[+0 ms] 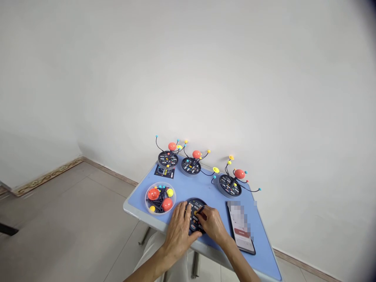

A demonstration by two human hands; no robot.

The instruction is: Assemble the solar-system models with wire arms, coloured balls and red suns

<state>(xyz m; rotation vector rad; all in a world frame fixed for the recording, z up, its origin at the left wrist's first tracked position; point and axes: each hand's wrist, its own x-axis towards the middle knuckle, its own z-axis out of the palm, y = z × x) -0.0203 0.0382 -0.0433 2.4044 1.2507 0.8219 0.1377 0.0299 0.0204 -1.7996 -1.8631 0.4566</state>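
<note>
Leftmost, on the blue table point(205, 192): clear tub point(146, 199) holding red balls point(153, 193), a yellow ball point(169, 192) and black wires point(158, 203). Beyond it, near the far edge, black card point(164, 171) touching the first of three wired models point(167, 159). Near the table's edge, left hand point(178, 235) with fingers spread, not clenched, resting on black disc point(194, 203), the disc lying flat between both hands. Just right, right hand point(213, 225) with fingers pinching short dark rod point(200, 210), its lower end at the disc's middle, exact contact hidden. Good handling, by judgement: disc pinned steady, rod gripped close to its end and kept upright. Farther right, second model point(190, 165) and third model point(229, 185), each with an orange ball. Far right, phone point(241, 227), screen blurred, just beside the right hand.
</note>
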